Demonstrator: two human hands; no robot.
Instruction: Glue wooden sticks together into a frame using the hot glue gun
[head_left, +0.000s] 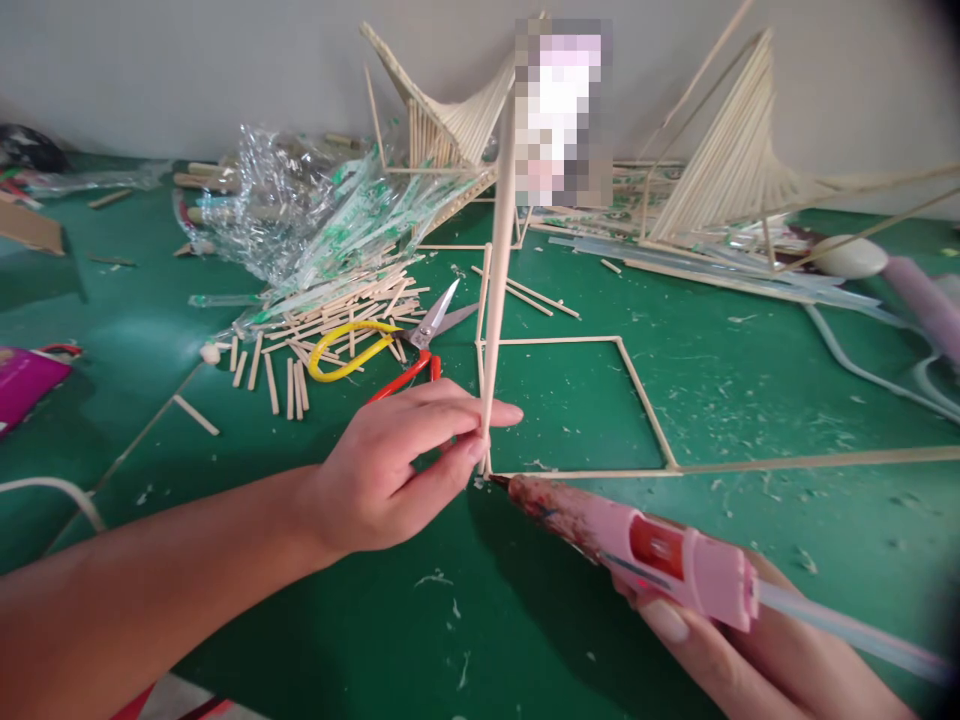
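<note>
My left hand (pixel 420 460) pinches a thin wooden stick (pixel 498 290) near its lower end and keeps it upright, leaning slightly. The foot of that stick meets the near left corner of a flat square frame (pixel 585 473) made of similar sticks, lying on the table. In my right hand (pixel 720 650) is a pink hot glue gun (pixel 637 545), with a clear glue stick out of its back. Its nozzle points left, at or very near that corner. Yellow and red handled scissors (pixel 412 340) lie open just beyond my left hand.
Short cut sticks (pixel 292 385) lie in a pile at the left, below crumpled clear plastic wrapping (pixel 300 220). Two stick structures (pixel 450 125) stand at the back. Clear glue sticks (pixel 720 275) and a pale cable (pixel 862 360) lie at the right on the green table (pixel 360 630).
</note>
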